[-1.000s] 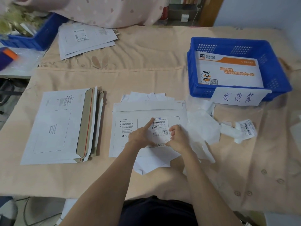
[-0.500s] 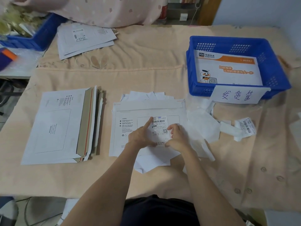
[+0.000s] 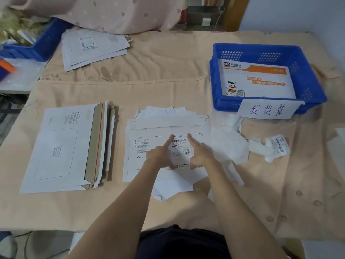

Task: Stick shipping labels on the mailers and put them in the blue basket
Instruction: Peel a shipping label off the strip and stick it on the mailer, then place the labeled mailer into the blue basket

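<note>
Left hand (image 3: 158, 156) and right hand (image 3: 198, 156): index fingers straight, pressing either side of the shipping label (image 3: 180, 150); other fingers curled. Label lies flat on the centre mailer (image 3: 145, 148), on loose white sheets on the cloth-covered bench (image 3: 168, 81). Left: stack of mailers (image 3: 61, 146). Far right: blue basket (image 3: 308, 81), one mailer inside.

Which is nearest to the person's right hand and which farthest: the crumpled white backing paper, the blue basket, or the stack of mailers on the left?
From the right hand:
1. Crumpled backing paper, just to its right.
2. Stack of mailers, across on the left.
3. Blue basket, far right corner, though these last two are too close to call.
</note>
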`<state>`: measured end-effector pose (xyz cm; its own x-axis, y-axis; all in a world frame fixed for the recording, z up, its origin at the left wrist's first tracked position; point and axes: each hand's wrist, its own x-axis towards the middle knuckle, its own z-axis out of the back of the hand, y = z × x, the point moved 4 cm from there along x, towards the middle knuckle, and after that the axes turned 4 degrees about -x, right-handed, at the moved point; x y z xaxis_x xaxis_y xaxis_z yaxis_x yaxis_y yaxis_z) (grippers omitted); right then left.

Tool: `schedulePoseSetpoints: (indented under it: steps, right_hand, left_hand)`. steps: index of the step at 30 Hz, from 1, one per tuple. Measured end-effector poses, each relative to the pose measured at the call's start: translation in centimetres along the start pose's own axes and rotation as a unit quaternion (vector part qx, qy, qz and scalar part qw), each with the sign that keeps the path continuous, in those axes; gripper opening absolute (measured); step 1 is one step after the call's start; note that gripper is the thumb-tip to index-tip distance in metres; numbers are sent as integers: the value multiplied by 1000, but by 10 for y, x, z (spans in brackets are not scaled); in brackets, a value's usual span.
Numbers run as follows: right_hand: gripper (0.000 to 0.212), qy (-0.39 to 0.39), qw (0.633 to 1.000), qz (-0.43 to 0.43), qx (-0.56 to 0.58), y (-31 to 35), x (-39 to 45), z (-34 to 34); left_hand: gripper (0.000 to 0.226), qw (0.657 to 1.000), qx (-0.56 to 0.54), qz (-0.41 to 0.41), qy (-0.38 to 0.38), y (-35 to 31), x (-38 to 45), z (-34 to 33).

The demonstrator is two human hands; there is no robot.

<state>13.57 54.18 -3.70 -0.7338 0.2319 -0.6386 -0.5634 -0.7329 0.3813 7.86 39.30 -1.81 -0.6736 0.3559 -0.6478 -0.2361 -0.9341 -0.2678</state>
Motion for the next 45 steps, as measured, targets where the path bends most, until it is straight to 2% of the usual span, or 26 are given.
schedulePoseSetpoints:
  steps: [2,3,5,7,9,12,14,18,22,28,31,34,36,38,42,45]
  right_hand:
    - [102,-53,983,8,177,-2,-3,2]
    - [89,-124,966,2,229,-4,-7,6]
    - [67,-266,942,-43,198,-9,-18,13]
    - [57,-314,938,-92,114,-13,-26,11]
    - [53,-306,941,-112,95,-15,-28,7]
    - [41,-303,926,-123,187,-16,-27,10]
    - [38,-307,915,-144,218,-17,-26,16]
    - [44,-279,931,-199,123,-21,-25,19]
    - [47,-245,934,-211,155,-22,-19,23]
    - [30,-315,863,-202,340,-18,-27,39]
    - [30,-246,858,-165,420,-8,-25,44]
    - [39,-130,811,-117,558,7,-28,44]
    - [46,-78,820,-81,561,13,-31,43]
    - [43,-49,819,-54,569,17,-31,41]
    - [24,-45,816,-73,572,21,-21,27]
    - [18,-7,840,-73,538,37,-24,14]
  left_hand:
    - [107,999,-2,7,-31,-8,-2,2]
    - [92,997,-24,7,-70,-15,-3,5]
    - [61,985,-97,-15,-145,-34,-7,8]
    - [51,976,-143,-68,-148,-58,-5,6]
    - [51,980,-152,-90,-88,-79,-3,2]
    - [51,982,-171,-73,-32,-96,-1,1]
    - [51,981,-186,-57,-23,-97,0,3]
    - [52,980,-196,-42,-13,-92,0,6]
    - [51,977,-212,-39,-9,-90,-3,8]
    - [50,973,-225,-50,-30,-92,-13,21]
    - [64,960,-277,-16,-45,-88,-9,26]
    - [66,952,-296,22,-70,-84,-7,34]
    - [51,958,-273,31,-84,-81,-8,42]
    - [40,965,-241,24,-98,-80,-13,55]
    - [36,974,-205,4,-98,-87,-36,94]
    - [37,974,-194,3,-114,-87,-64,132]
